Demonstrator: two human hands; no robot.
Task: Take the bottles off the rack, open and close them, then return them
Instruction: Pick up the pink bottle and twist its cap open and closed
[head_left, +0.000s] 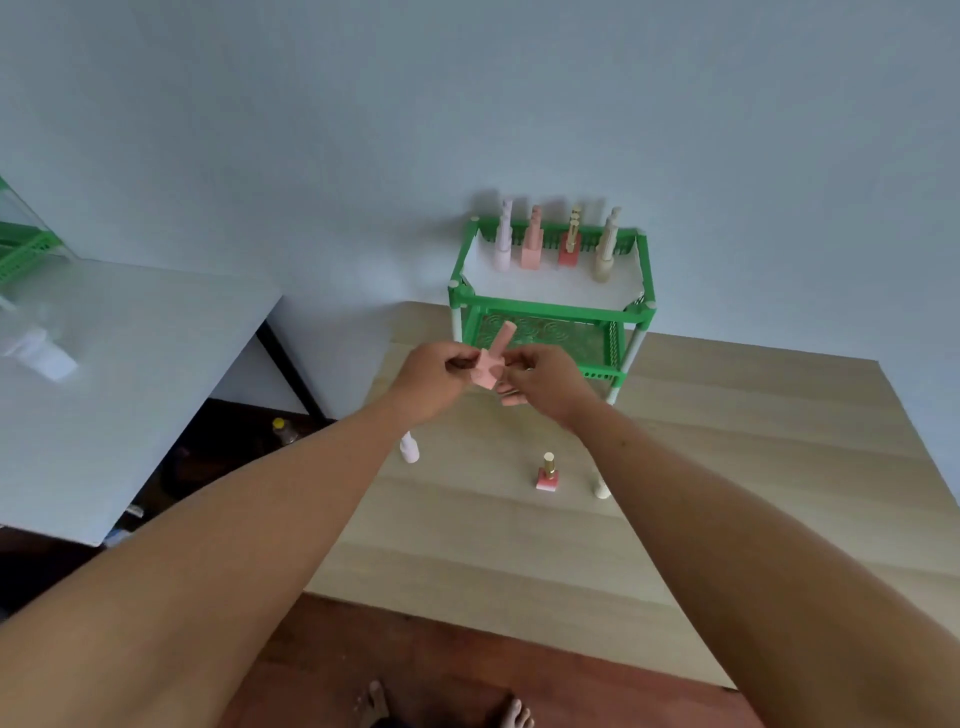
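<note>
Head view: small pale pink bottle with square body and long pink cap (491, 364) held tilted between both hands, cap end pointing up and away. Left hand (434, 376) closed around the body from the left, fingers curled on it. Right hand (540, 382) closed on the right side of the bottle at the base of the cap; whether cap is seated or loosened cannot be told.

Directly beyond the grip: green plastic two-tier rack with white posts (550, 306), standing on the light wooden table (727, 467). On its top shelf, farther off, four upright bottles: a white one (503, 244), a pink one (532, 247), a red one with gold cap (570, 244), a beige one (605, 252).

Nearer than the grip, on the table: white-lilac bottle (409, 449) below the left wrist, partly hidden by the forearm; red square bottle with gold cap (547, 473) below the hands; cream bottle (602, 488) beside the right forearm, mostly hidden.

Far left of the grip: grey-white table (130, 364).
</note>
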